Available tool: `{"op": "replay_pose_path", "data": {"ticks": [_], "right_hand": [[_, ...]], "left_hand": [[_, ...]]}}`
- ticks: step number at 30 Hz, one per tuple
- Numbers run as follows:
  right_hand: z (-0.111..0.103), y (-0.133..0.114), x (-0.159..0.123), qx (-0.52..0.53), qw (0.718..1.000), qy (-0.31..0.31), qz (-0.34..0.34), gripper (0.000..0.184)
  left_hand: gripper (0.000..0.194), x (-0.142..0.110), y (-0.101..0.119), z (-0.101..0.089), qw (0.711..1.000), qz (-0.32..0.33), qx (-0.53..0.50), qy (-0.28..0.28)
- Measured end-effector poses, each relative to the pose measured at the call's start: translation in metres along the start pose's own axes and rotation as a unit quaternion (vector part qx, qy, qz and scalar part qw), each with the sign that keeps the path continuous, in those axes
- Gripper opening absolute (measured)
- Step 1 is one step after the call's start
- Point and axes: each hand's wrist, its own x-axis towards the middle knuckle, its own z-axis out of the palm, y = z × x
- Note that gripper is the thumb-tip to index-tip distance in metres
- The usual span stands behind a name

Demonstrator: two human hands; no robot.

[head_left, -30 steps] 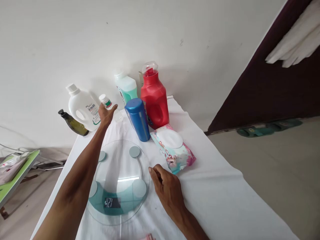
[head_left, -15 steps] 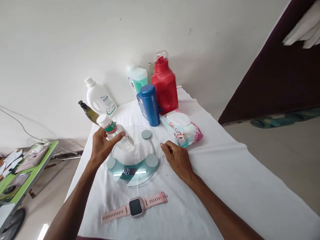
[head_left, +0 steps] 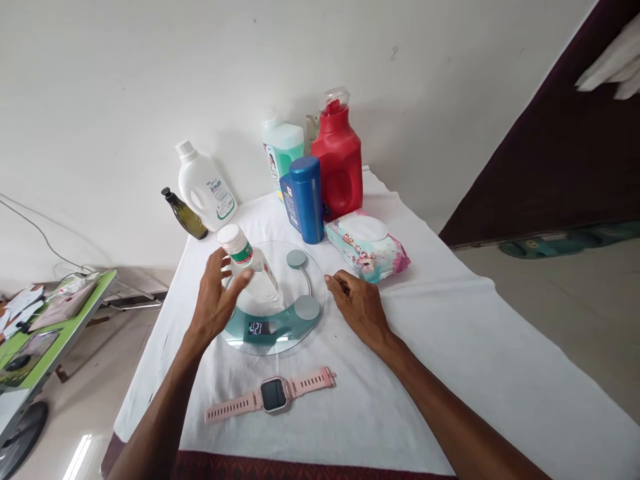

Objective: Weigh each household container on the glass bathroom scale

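On the round glass bathroom scale [head_left: 295, 330], the clear plastic bottle [head_left: 263, 280] appears to rest on its base, white cap [head_left: 231, 235] uppermost; the green label below the cap has pale lettering and a red edge, too small to read. The left hand [head_left: 215, 297] is spread wide around the bottle's near left side, thumb apart from the fingers; whether any finger touches the plastic, I cannot tell. The right hand [head_left: 357, 303] is loosely curled, thumb close to the forefinger, with nothing visible in its grasp, just beside the scale's right edge. The scale's display [head_left: 261, 328] shows lit digits that look like 421, though the first is unclear.

Nearer the person, a pink-strapped smartwatch [head_left: 274, 395] lies stretched out on the white tablecloth [head_left: 440, 360], its screen dark. Beyond the right hand is a wet-wipes pack [head_left: 367, 250] printed with small cartoon figures. Behind it stand a blue bottle [head_left: 311, 200], a red jug [head_left: 343, 157] and a bottle of green liquid [head_left: 286, 148]. At left, the white jug [head_left: 203, 187] carries dark Chinese-looking characters too fine to read, beside an olive-green bottle [head_left: 185, 215].
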Motion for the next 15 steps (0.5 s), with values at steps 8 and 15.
{"op": "replay_pose_path", "data": {"ticks": [8, 15], "right_hand": [[0.001, 0.002, -0.001, -0.007, 1.0, -0.008, 0.006, 0.046], [0.001, -0.001, -0.003, -0.002, 1.0, -0.008, 0.012, 0.045]], "left_hand": [[0.053, -0.044, -0.12, -0.042, 0.957, -0.176, -0.063, 0.223], [0.057, -0.055, -0.142, -0.039, 0.955, -0.217, -0.053, 0.195]]}}
